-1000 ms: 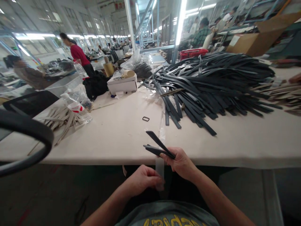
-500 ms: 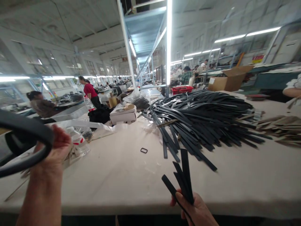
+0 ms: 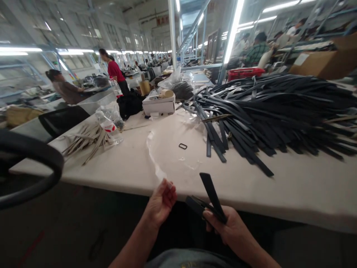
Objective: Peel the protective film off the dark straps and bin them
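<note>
My left hand is over the table's front edge, its fingers pinched on the end of a thin translucent plastic strip. From the fingertips the strip trails across the tabletop. My right hand grips several flat black straps at the front edge. One strap sticks up while the others point left. A black rectangular ring buckle lies on the table beyond both hands. Behind it to the right is a large pile of black straps.
On the left of the table are beige strips and a clear plastic bottle. A white box and a red basket stand farther back. A dark curved band crosses the left edge. Other people work in the background.
My left hand has moved right and down to the front edge, drawing the translucent strip with it. My right hand has tilted the straps leftward. The view has turned downward.
</note>
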### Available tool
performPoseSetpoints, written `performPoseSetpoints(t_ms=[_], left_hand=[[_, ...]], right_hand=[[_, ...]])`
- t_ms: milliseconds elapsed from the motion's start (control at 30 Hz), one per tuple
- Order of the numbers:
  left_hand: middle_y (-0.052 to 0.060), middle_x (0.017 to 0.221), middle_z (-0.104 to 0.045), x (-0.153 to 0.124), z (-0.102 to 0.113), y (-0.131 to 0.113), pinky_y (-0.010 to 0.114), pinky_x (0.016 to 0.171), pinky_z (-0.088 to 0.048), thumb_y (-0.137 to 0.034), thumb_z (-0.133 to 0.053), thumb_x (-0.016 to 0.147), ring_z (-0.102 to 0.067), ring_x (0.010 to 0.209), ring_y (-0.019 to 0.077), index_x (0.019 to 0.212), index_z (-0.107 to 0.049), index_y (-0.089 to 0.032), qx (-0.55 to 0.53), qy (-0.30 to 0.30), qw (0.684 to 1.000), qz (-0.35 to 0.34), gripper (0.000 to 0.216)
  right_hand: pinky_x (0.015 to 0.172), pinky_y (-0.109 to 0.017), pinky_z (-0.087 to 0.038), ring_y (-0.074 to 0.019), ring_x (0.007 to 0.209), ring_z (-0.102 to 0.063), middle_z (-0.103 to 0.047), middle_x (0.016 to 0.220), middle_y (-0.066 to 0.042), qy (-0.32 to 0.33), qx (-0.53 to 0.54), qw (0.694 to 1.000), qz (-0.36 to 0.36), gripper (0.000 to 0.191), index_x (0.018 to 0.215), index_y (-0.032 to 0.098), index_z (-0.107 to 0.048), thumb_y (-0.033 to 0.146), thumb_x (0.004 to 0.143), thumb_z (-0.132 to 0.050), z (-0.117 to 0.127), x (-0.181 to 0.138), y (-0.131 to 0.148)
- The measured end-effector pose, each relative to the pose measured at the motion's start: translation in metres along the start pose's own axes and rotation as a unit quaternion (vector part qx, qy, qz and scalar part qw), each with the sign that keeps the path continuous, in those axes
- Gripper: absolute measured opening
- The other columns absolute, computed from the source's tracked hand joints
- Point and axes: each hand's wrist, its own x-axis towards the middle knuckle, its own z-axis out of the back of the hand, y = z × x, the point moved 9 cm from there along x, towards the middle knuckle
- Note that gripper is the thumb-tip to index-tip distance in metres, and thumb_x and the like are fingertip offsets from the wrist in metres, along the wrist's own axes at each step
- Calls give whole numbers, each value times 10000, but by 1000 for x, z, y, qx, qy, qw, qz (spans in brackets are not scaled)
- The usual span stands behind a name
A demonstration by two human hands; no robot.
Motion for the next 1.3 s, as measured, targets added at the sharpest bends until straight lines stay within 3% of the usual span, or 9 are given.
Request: performPoseSetpoints(t_ms=[200,367,567,733,933,1033,1167,1233,1300], left_hand=[[31,720,-742,-6,4,14,200,527,-565,-203,-667,852,-710,617,135,791,-658,-116,52,28,998,-6,107],[22,746,-736,-8,-2,20,207,606,-580,-341,-877,619,-691,653,124,791,-672,-120,96,94,991,-4,347],[-5,721,-726,-8,9,30,207,604,-557,-360,-903,563,-668,622,105,758,-668,-148,106,81,991,1,372],[23,770,-743,-9,12,43,213,656,-537,-353,-901,570,-678,703,122,772,-698,-138,129,89,988,-9,358],[16,750,-733,0,32,20,200,644,-508,-390,-906,548,-658,688,109,780,-709,-149,113,31,991,-59,387],[57,839,-747,-4,35,32,215,676,-511,-383,-874,611,-664,750,131,828,-723,-139,136,45,989,-37,360],[93,850,-734,-20,14,66,247,721,-511,-345,-797,724,-645,749,142,836,-738,-91,178,151,972,4,283],[98,856,-731,-22,8,65,256,736,-510,-337,-783,740,-644,763,152,839,-742,-82,172,171,970,-13,276],[92,896,-739,-19,12,54,241,741,-505,-338,-779,746,-652,814,158,865,-747,-105,150,141,978,-32,264]], right_hand=[[349,-188,-292,-71,409,-371,-438,541,44,24,-21,999,30,538,644,173,-550,659,867,-491,-18,8,16],[364,-196,-312,-80,428,-401,-507,605,23,19,-54,998,40,466,675,179,-573,587,890,-507,-17,12,20],[506,-237,-365,-126,538,-473,-549,601,11,-7,-95,993,70,406,651,190,-571,513,895,-539,-16,18,27],[488,-239,-371,-126,519,-499,-589,642,-6,6,-82,994,65,462,703,179,-583,576,913,-474,-24,30,30],[411,-181,-304,-65,440,-477,-671,745,-44,168,6,985,-39,607,910,132,-636,715,852,-476,-28,-1,-2],[390,-180,-277,-56,397,-423,-611,622,-23,151,6,984,-91,747,850,121,-619,840,760,-439,-25,-7,-19],[381,-187,-278,-69,385,-433,-592,592,-14,126,-21,991,-23,713,815,131,-614,813,804,-408,-37,9,-3],[397,-193,-299,-77,407,-460,-602,630,-19,132,-28,991,10,682,808,134,-630,779,834,-410,-37,11,5],[432,-203,-329,-92,453,-487,-607,658,-24,127,-34,991,2,687,789,144,-647,783,833,-400,-28,5,0]])
